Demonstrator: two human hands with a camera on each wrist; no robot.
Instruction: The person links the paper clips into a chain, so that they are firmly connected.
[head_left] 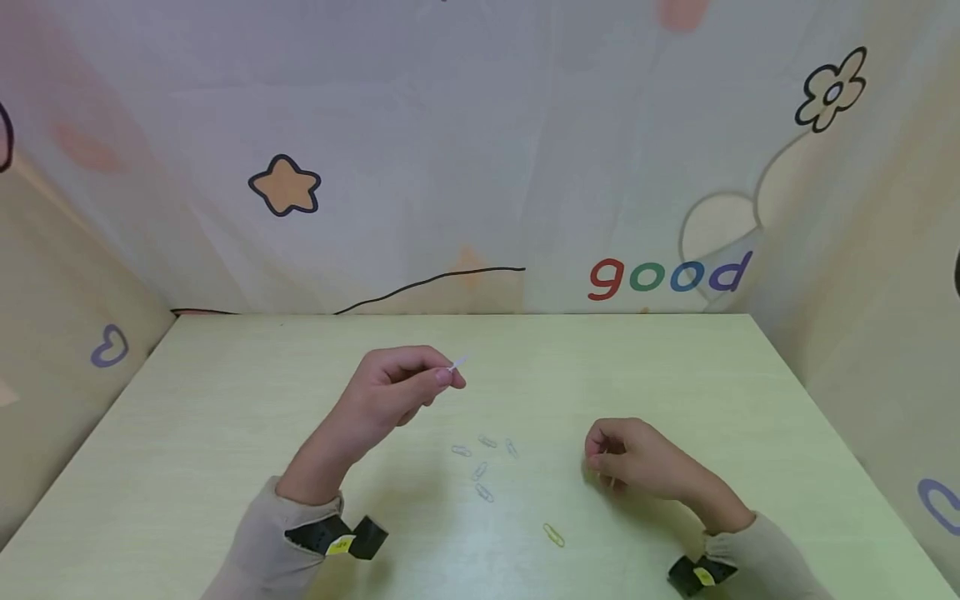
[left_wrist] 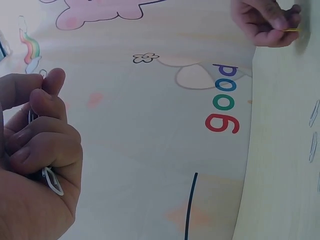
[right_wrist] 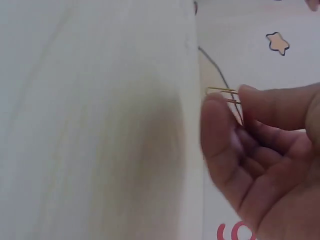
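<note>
Left hand (head_left: pixel 396 390), centre of the frame, raised above the table (head_left: pixel 660 358): thumb and index finger pinch a pale paperclip (head_left: pixel 458 363); the other fingers curl toward the palm, where a white wire loop (left_wrist: pixel 54 183) pokes out. Right hand (head_left: pixel 632 458), right of centre, low over the table: thumb and index finger pinch a gold paperclip (right_wrist: pixel 221 89), its wire showing past the fingertips. Five silvery paperclips (head_left: pixel 479 472) lie loosely grouped below centre; a yellow paperclip (head_left: pixel 553 535) lies alone, lower and to the right. Table surface pale yellow-green. Wall behind: orange star (head_left: pixel 285 186) upper left, outlined flower (head_left: pixel 832 90) upper right, coloured letters "good" (head_left: pixel 647 276) right of centre.
</note>
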